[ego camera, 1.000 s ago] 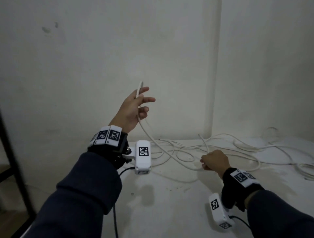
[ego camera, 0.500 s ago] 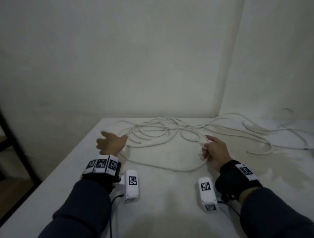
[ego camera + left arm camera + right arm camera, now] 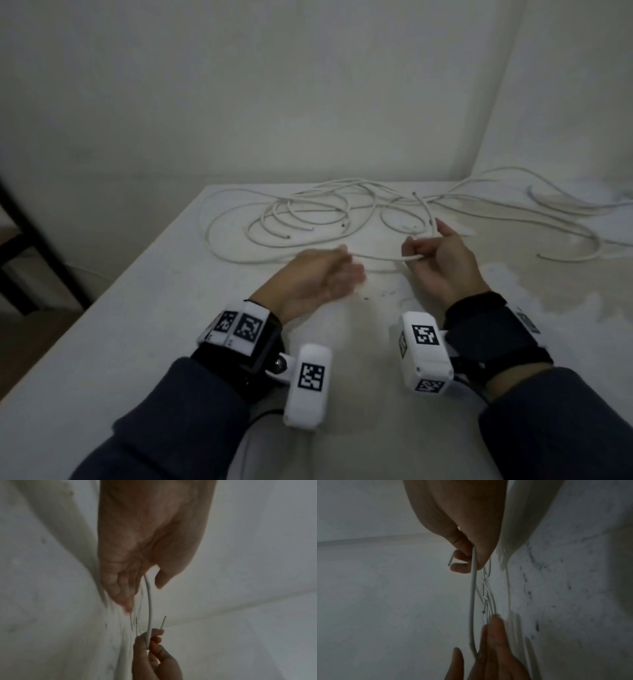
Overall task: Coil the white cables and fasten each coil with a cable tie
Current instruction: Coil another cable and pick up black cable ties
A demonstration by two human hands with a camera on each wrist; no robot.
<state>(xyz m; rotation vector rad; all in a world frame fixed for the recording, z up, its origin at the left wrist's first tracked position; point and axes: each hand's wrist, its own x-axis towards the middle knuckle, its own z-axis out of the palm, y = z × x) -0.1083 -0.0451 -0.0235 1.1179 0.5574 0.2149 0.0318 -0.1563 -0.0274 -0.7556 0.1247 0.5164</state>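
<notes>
- Since a second ago the left hand (image 3: 310, 279) has been lowered from a raised position near the wall, where a cable end was held up, to just above the table (image 3: 137, 342).
- That cable end is no longer seen in it; fingers are now straight and relaxed, palm turned inward, nothing clearly gripped. The stretched cable (image 3: 376, 257) runs into the gap between thumb and fingers, per the left wrist view; a grasp is not shown.
- The right hand (image 3: 442, 263) is seen with fingers curled, pinching the same cable (image 3: 473, 588) close to its cut end (image 3: 415, 194), which sticks up past the knuckles.
- The camera view has also been tilted down; the whole tabletop is now shown.
- The remaining white cables (image 3: 308, 219) are lying loose and tangled at the far side of the table, more trailing off to the right.
- No finished coil is seen; no cable tie is visible in any view.
- Judgement: one cable has been singled out and a first loop is about to be formed; the task is at its very start.
- Risk judged: the strand is crossed by neighbours, so snagging is likely when it is pulled.
</notes>
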